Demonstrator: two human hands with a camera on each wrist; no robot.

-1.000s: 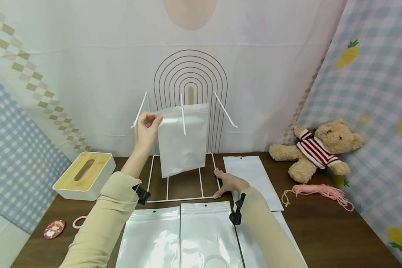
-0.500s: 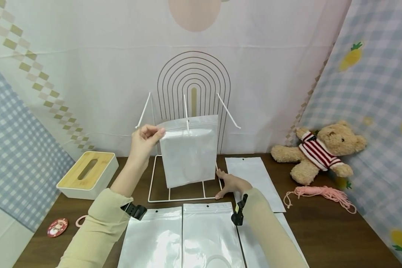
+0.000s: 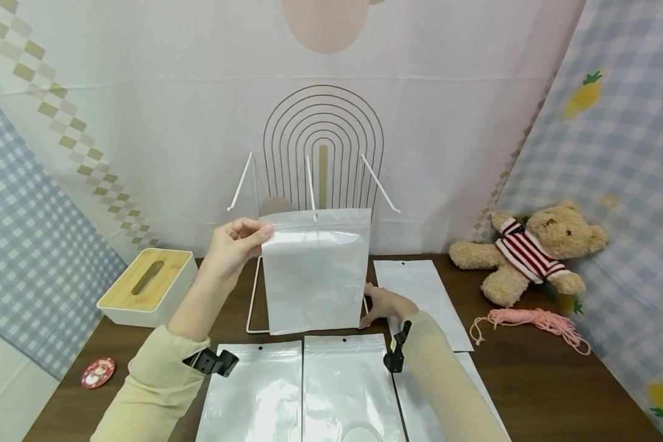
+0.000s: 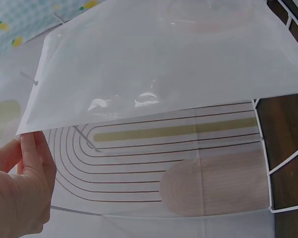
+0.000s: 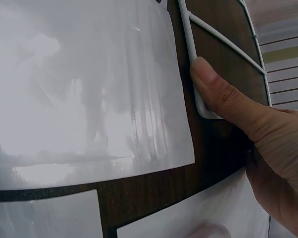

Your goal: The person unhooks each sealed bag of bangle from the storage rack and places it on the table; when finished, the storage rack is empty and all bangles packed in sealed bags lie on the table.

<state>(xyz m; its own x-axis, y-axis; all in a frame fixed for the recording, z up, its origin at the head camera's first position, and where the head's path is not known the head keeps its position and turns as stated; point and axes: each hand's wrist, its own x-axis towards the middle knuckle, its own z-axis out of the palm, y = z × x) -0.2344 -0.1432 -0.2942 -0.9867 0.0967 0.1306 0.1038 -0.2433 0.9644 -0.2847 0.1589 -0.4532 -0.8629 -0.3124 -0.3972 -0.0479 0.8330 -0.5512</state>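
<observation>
A white zip-lock bag (image 3: pixel 317 276) hangs upright in front of a white wire rack with hooks (image 3: pixel 310 184). My left hand (image 3: pixel 237 245) pinches the bag's upper left corner between thumb and fingers. The hole in the bag's top edge sits at the tip of the middle hook. In the left wrist view, the bag (image 4: pixel 164 59) spreads away from the pinching left hand (image 4: pixel 25 178). At the front right corner of the rack's base, my right hand (image 3: pixel 383 304) holds the wire. Its thumb (image 5: pixel 206 74) presses on the front bar in the right wrist view.
Several more zip-lock bags (image 3: pixel 254 393) lie flat in front and to the right (image 3: pixel 414 282). A tissue box (image 3: pixel 149 285) stands left, near a round red badge (image 3: pixel 97 373). Right of the bags are a teddy bear (image 3: pixel 530 252) and a pink rope bundle (image 3: pixel 536 322).
The left hand has brought the bag down and toward me, its hole sliding along the middle hook to the tip. The right hand has stayed at the rack's corner.
</observation>
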